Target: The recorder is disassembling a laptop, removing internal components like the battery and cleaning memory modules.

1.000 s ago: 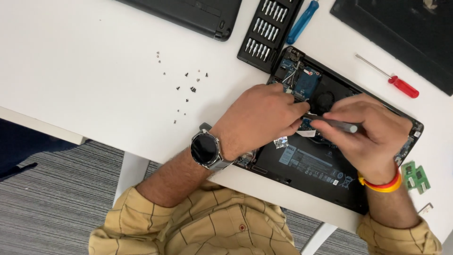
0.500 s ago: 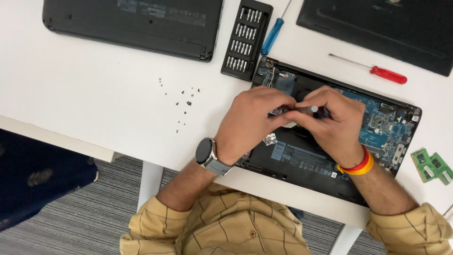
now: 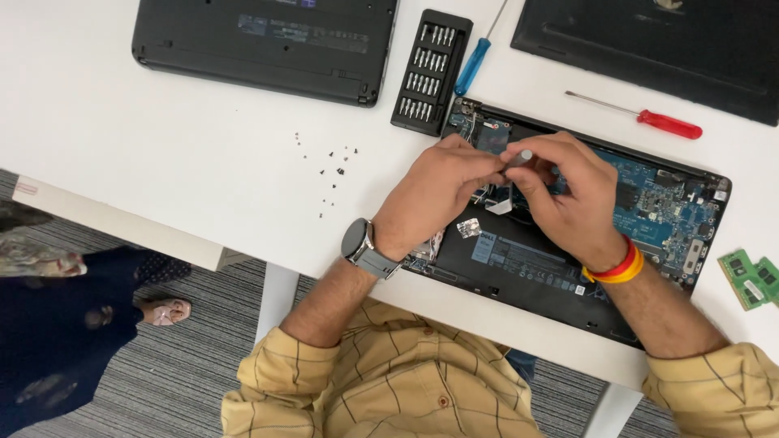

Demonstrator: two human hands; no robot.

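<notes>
- The left hand rests on the open laptop, which lies at the table's near edge, its fingers curled down onto the boards; I cannot tell whether they pinch anything.
- The right hand is over the laptop's middle, closed tight on a small grey driver whose end shows between thumb and fingers, just beside the left hand's fingertips.
- The laptop has its bottom cover off: blue board toward the right, black battery along the near side.
- A watch sits on the left wrist, and red and yellow bands on the right.
- A black bit case stands just beyond the laptop's far left corner, with a blue screwdriver beside it.
- A red screwdriver lies beyond the laptop's far edge.
- Loose screws are scattered on the table left of the hands.
- A closed laptop lies bottom up at the far edge, a black cover at the far right corner.
- Two green memory sticks lie at the right edge.
</notes>
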